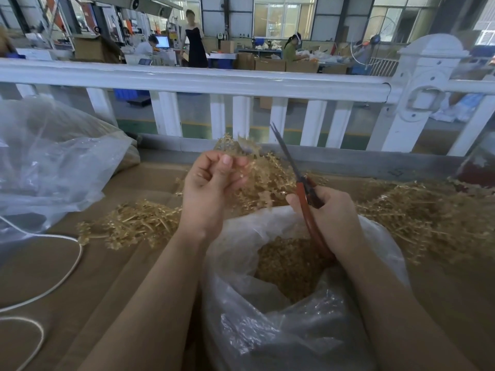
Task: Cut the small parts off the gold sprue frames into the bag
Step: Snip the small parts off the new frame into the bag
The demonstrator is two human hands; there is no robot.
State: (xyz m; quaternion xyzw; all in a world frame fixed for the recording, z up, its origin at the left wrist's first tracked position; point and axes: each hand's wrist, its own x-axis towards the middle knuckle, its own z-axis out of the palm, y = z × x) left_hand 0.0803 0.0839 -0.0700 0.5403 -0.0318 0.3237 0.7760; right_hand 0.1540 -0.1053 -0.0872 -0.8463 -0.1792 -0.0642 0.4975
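Note:
My left hand (211,188) pinches a gold sprue frame (242,147) between thumb and fingers, holding it up above the table. My right hand (329,212) grips red-handled scissors (302,188), their blades slightly apart and pointing up just right of the frame. Below both hands a clear plastic bag (241,290) stands open, with a heap of small gold parts (286,263) inside.
Piles of gold sprue frames lie on the cardboard-covered table at left (134,223) and right (428,218). A large clear bag (53,162) fills the left side, with a white cord (67,266) below it. A white railing (214,84) runs behind the table.

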